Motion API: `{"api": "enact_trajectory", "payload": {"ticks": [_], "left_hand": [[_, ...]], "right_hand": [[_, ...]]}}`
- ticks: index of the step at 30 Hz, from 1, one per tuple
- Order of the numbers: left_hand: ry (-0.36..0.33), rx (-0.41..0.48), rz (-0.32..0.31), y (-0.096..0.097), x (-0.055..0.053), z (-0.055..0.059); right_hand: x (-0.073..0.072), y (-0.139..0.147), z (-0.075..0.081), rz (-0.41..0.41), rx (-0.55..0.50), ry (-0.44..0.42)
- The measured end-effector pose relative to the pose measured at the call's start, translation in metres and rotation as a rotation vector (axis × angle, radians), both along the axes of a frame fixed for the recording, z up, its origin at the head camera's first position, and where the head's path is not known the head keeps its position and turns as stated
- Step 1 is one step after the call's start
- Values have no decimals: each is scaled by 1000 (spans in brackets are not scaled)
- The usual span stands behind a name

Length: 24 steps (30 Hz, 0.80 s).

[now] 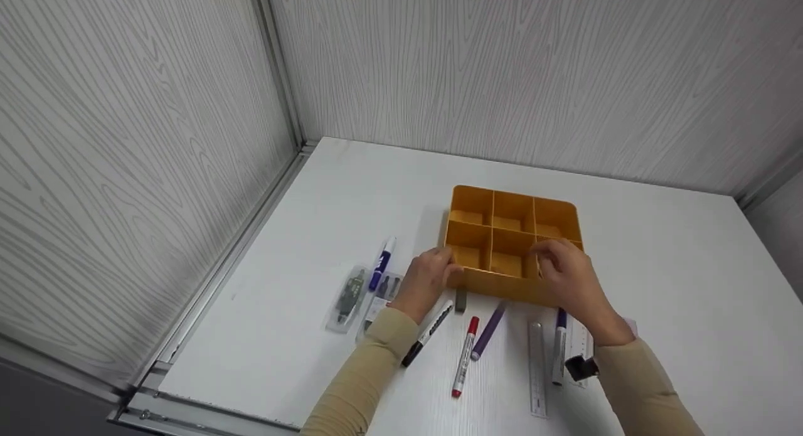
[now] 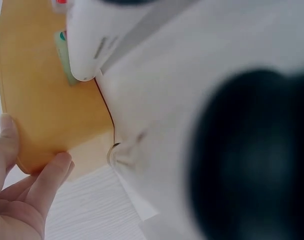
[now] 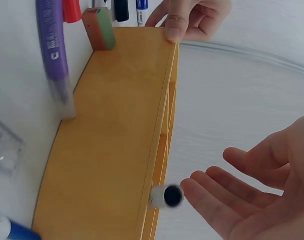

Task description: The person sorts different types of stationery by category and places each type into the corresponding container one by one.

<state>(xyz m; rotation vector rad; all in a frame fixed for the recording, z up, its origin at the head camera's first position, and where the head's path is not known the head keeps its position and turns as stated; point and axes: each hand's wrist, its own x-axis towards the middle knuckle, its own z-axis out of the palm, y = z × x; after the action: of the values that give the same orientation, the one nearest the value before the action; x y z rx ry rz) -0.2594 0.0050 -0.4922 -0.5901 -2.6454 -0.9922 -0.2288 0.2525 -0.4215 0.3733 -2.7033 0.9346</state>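
An orange-yellow organizer box [image 1: 495,287] with several compartments sits on the table. My left hand [image 1: 426,279] grips its front left corner, thumb at the rim and fingers against the side wall, as the left wrist view also shows. Over the front right compartment is my right hand [image 1: 569,274], and in the right wrist view its fingers [image 3: 212,200] are spread loosely and hold nothing. Close to those fingertips, a white cylinder with a dark end [image 3: 167,196], like a marker, pokes out above the box's rim. The lower part of it is hidden inside the box.
In front of the box lie a small eraser block [image 1: 461,300], a black marker [image 1: 428,332], a red marker [image 1: 465,357], a purple marker [image 1: 488,330], a clear ruler [image 1: 537,370] and a blue-capped marker [image 1: 559,348]. Left are a blue marker [image 1: 382,264] and a compass case [image 1: 349,299].
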Motion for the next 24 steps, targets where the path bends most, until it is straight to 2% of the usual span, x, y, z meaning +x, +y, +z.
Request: {"api": "enact_trajectory", "payload": {"ticks": [8,17,24], "left_hand": [[70,-18,-3,1,0,-5],[21,15,-12,2,-1,-6],[21,22,11,1,-2,-7]], "right_hand": [[24,37,-5,-79,-66,-25],[49,88,-14,-262,10,-83],[63,112,-30,-296,59,-198]]}}
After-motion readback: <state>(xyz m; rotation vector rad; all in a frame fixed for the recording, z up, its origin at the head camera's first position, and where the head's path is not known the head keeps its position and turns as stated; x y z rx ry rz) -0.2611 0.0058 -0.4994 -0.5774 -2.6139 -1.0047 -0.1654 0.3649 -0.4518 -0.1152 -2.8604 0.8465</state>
